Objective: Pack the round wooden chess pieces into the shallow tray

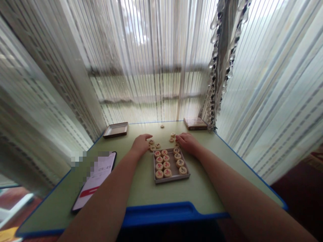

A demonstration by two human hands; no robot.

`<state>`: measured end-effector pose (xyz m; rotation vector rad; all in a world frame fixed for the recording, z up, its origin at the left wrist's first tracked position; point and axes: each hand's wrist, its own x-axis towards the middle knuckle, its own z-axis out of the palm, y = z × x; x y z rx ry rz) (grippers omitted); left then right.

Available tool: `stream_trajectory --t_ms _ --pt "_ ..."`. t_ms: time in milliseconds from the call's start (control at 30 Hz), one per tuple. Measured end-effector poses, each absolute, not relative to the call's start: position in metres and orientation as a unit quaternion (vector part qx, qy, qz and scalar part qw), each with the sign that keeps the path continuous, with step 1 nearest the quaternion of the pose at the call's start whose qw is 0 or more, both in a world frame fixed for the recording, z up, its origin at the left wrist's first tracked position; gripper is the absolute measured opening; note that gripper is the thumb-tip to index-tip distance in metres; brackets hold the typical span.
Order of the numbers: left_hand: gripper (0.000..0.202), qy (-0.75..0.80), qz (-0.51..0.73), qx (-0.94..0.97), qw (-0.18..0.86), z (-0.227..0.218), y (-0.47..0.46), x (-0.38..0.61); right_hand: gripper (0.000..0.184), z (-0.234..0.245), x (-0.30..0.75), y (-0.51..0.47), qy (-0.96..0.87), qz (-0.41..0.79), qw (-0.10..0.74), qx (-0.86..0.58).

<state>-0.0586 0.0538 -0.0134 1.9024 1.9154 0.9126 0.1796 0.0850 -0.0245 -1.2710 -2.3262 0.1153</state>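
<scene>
A shallow box (172,180) holds round wooden Chinese chess pieces in columns, red-marked ones such as the piece (167,172) at left and dark-marked ones such as the piece (183,170) at right. Part of its middle is bare. My left hand (140,145) rests beyond the box's left side, index finger stretched out, beside several loose pieces (157,146). My right hand (187,142) lies beyond the right side, fingers loosely bent, close by other loose pieces (171,139). No piece shows in either hand; the undersides of the fingers are hidden.
A phone (97,178) lies left of my left forearm. An open box lid or tray (116,130) sits at the far left, a closed flat box (195,123) at the far right. One lone piece (162,126) lies near the back edge. Curtains (151,67) hang behind the blue-edged table (141,195).
</scene>
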Motion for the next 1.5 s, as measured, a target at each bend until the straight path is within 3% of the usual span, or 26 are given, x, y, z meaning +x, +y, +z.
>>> stream_trajectory --t_ms 300,467,667,833,1133,1333,1500 --pt "0.035 0.641 0.406 0.627 0.175 -0.031 0.063 -0.046 0.036 -0.028 0.176 0.081 -0.834 0.089 0.298 -0.456" --pt "0.038 0.609 0.430 0.642 0.179 -0.027 0.064 -0.042 0.047 -0.008 0.165 0.076 -0.842 0.091 0.193 -0.497" --pt "0.053 0.628 0.480 0.579 0.201 -0.034 0.075 -0.046 0.031 0.024 0.138 0.105 -0.870 0.021 0.092 -0.485" --pt "0.053 0.643 0.468 0.575 0.191 -0.034 0.076 -0.046 0.044 0.012 0.107 0.159 -0.891 -0.025 0.088 -0.445" --pt "0.040 0.672 0.406 0.606 0.124 -0.023 0.071 -0.041 0.022 0.010 0.099 0.167 -0.898 -0.023 0.073 -0.433" --pt "0.031 0.682 0.385 0.613 0.104 -0.024 0.071 -0.041 0.032 0.024 0.130 0.107 -0.874 0.012 0.166 -0.456" --pt "0.031 0.682 0.370 0.624 0.094 -0.025 0.072 -0.041 0.018 0.029 0.154 0.048 -0.864 0.063 0.223 -0.448"
